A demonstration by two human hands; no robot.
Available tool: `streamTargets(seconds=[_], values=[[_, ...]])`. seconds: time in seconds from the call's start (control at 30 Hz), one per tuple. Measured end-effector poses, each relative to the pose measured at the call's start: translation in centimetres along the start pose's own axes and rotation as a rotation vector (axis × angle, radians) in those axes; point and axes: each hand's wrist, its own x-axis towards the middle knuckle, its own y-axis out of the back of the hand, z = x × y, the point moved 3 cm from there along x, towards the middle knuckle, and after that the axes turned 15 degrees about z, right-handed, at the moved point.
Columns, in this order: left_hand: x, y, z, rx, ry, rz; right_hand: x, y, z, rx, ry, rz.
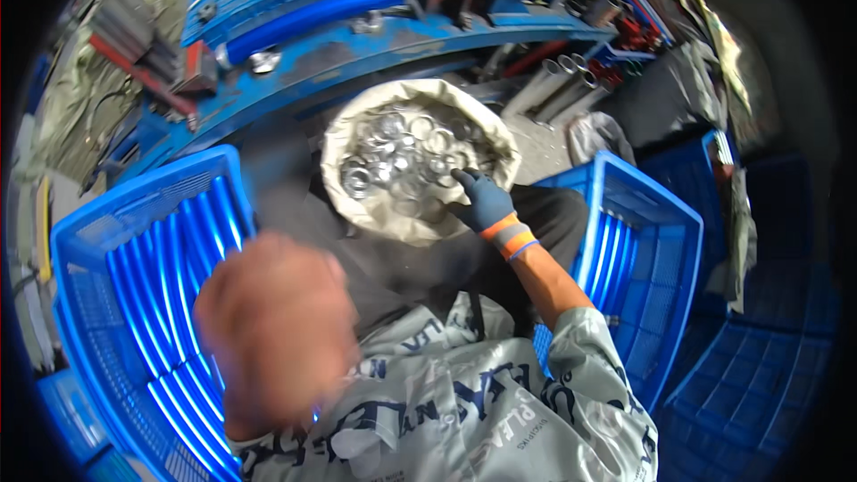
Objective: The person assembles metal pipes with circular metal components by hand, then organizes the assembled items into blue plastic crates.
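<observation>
My right hand, in a dark blue glove with an orange and grey cuff, reaches over the right rim of a pale cloth sack. Its thumb and fingers are apart beside the loose metal rings that fill the sack; I see nothing gripped. My bare left forearm is raised close to view and smeared by motion. Beyond it a dark blur, which looks like my gloved left hand, lies left of the sack. Its fingers cannot be made out, nor whether they hold anything.
Blue crates flank my legs, holding shiny blue tubes. Ahead runs a blue metal bench bearing another blue tube with metal ends. Bare metal pipes lie behind the sack, to the right.
</observation>
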Motion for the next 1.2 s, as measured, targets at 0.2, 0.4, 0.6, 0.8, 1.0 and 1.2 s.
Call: streamTargets(seconds=[0.2, 0.4, 0.6, 0.8, 1.0, 1.2], values=[[-28.7, 16.1, -26.7, 0.768, 0.853, 0.216, 3.9, -4.8, 2.8, -0.168, 0.097, 0.019], [-41.5, 25.0, -29.7, 1.217, 1.044, -0.016, 7.8, -8.9, 4.5, -0.076, -0.177, 0.047], [-41.8, 25.6, -32.7, 1.256, 1.31, 0.025, 8.8, -9.4, 2.1, -0.132, -0.116, 0.047], [-41.2, 35.5, -34.9, 1.558, 1.49, -0.177, 8.4, -9.9, 3.6, -0.186, -0.06, 0.053], [-42.7, 38.2, -33.7, 1.611, 1.514, -0.363, 8.1, -11.5, 4.4, -0.102, -0.065, 0.114], [-41.2, 33.4, -33.3, 1.516, 1.416, -0.382, 5.9, -9.8, 8.5, 0.335, -0.263, 0.148]])
